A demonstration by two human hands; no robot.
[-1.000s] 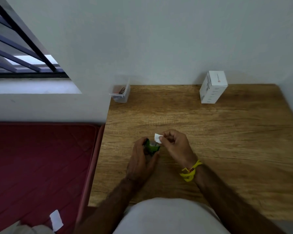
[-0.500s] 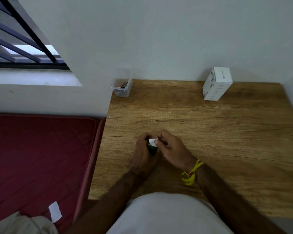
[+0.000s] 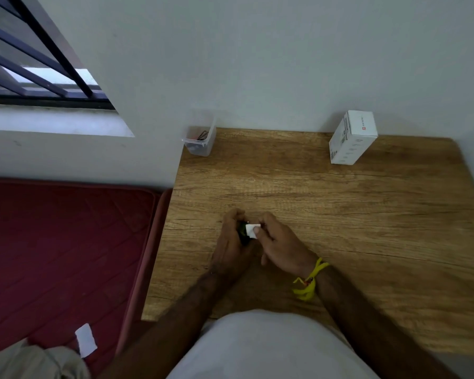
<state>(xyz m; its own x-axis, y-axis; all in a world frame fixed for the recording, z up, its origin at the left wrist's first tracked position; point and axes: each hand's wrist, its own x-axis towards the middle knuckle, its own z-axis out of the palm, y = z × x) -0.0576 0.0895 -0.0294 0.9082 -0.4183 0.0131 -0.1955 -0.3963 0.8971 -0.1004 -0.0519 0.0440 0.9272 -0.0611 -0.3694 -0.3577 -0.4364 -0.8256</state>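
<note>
**Closely together, a green object and a white slip are held over the desk**

Both hands are seen near the front middle of the wooden desk (image 3: 367, 214), brought close to each other. The left hand (image 3: 230, 242) is curled round a small dark green object (image 3: 242, 234), most of which is hidden by the fingers, so its exact shape cannot be told. The right hand (image 3: 281, 247) is closed in a pinch on a small white slip (image 3: 251, 231), with the thumb laid on top of it. The white slip is held against the upper right side of the green object, touching it. Whether the green object is resting on the desk or lifted just off it cannot be told.

A knotted yellow band (image 3: 309, 283) is worn on the right wrist. At the far left corner of the desk, against the wall, a clear plastic tub (image 3: 200, 144) is set, with a few small dark items inside that are too small to be made out. Near the far right corner, a white carton (image 3: 352, 138) is stood upright and turned at an angle, well apart from the hands. To the left of the desk a dark red mattress (image 3: 66, 242) is laid, and a white scrap (image 3: 86, 340) is seen on its near edge. Above the mattress, dark window bars (image 3: 39, 50) are shown.
</note>
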